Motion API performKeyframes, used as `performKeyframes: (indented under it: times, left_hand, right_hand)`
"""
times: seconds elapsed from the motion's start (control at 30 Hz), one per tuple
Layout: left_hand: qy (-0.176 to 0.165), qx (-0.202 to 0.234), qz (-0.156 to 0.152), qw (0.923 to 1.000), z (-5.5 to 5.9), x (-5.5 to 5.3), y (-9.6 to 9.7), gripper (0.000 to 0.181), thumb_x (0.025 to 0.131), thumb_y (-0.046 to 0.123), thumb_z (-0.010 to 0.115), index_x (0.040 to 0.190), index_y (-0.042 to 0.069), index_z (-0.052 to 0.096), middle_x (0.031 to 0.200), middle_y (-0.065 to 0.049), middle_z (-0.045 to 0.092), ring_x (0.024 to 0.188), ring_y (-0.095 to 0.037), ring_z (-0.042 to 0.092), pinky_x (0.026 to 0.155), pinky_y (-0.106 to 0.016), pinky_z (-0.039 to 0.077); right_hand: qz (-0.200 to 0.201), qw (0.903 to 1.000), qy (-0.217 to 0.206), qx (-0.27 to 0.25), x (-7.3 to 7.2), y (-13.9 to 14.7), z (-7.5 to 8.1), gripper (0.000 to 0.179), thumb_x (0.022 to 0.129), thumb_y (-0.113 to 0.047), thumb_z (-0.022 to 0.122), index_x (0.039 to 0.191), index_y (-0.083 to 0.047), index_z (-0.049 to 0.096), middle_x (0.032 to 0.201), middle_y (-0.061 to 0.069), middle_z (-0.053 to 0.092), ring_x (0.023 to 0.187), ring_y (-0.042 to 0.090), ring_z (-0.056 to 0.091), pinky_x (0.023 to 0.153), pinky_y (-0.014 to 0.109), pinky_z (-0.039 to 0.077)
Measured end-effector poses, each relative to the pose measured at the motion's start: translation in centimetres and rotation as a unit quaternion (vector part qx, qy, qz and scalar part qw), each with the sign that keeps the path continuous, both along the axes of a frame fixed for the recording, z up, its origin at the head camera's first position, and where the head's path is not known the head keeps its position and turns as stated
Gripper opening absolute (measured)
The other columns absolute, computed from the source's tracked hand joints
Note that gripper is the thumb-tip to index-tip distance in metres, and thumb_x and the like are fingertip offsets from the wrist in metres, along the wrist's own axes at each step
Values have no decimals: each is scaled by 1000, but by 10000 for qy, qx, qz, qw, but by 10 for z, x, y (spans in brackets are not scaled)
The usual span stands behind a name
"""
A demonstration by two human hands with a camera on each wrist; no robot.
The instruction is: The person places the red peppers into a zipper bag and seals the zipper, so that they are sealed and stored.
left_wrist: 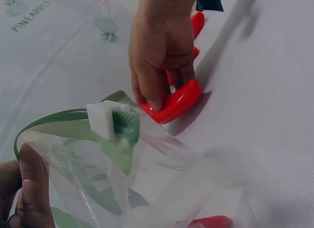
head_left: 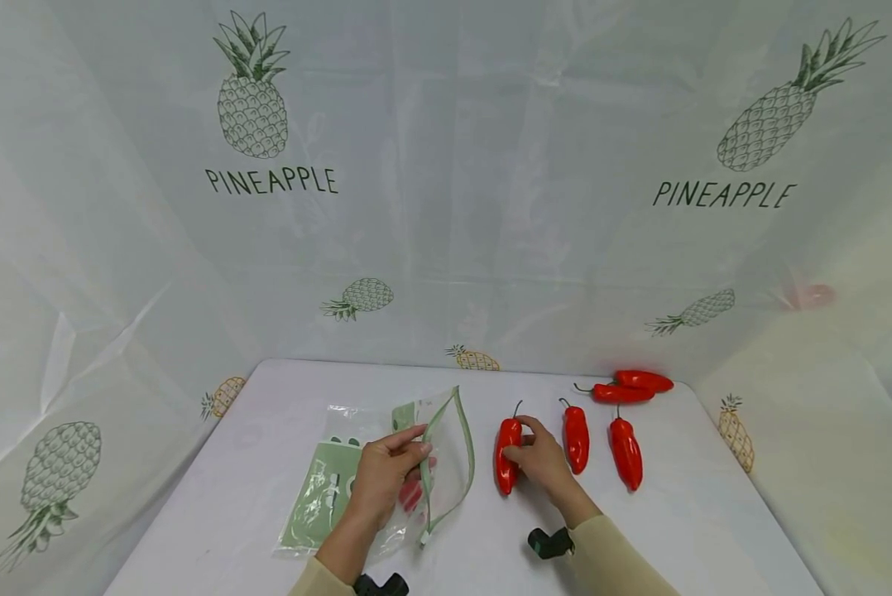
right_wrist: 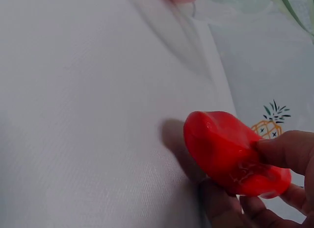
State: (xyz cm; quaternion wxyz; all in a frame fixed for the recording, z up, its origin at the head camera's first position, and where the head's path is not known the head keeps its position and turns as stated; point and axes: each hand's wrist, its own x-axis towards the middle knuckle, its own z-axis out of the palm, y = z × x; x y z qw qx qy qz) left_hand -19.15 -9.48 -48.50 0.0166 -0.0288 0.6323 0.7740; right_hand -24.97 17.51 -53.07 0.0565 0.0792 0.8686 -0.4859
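My left hand grips the edge of a clear zip bag whose mouth, rimmed by a green zip strip, gapes toward the right. A white slider sits at one end of the strip. Something red shows through the bag's plastic. To the right of the bag, my right hand pinches a shiny red chili pepper between thumb and fingers. In the right wrist view this pepper appears close to the white tabletop; I cannot tell whether it touches.
Right of my right hand lie two red peppers, one nearer and one farther right. Two more lie together at the back right corner. A flat green-printed clear bag is at left. Pineapple-printed sheeting surrounds the white table.
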Motion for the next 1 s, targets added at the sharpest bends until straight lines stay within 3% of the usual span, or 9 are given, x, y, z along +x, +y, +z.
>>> performKeyframes:
  times: [0.13, 0.43, 0.8, 1.0]
  left_hand:
    - [18, -36, 9, 10000, 0, 0, 0, 41, 96, 2, 75, 135, -6, 67, 95, -9, 74, 79, -15, 78, 71, -24, 64]
    - [95, -43, -63, 9999, 0, 0, 1, 41, 96, 0, 74, 135, -8, 66, 94, -9, 73, 79, -15, 78, 73, -25, 65]
    - [91, -53, -59, 9999, -2, 0, 2, 41, 96, 1, 74, 135, -8, 66, 95, -9, 74, 80, -15, 78, 73, -24, 64]
    - [146, -56, -88, 9998, -3, 1, 4, 41, 96, 1, 74, 135, -10, 65, 93, -8, 73, 80, -14, 77, 73, -23, 64]
  right_hand:
    - [-130, 9997, 171, 63, 0, 0, 1, 77, 89, -20, 81, 157, -13, 45, 137, 23, 61, 111, 35, 63, 80, 42, 66]
    - [-96, 9994, 316, -25, 4, 1, 1, 77, 89, -20, 81, 157, -12, 45, 138, 26, 61, 119, 41, 63, 82, 47, 67]
    - [-113, 9963, 849, 12, 12, -1, 13, 76, 90, -17, 81, 157, -15, 45, 138, 26, 62, 109, 37, 66, 67, 38, 67]
    - [-83, 9946, 1030, 7, 20, -2, 19, 75, 92, -14, 79, 158, -17, 44, 139, 24, 62, 110, 36, 65, 68, 38, 67]
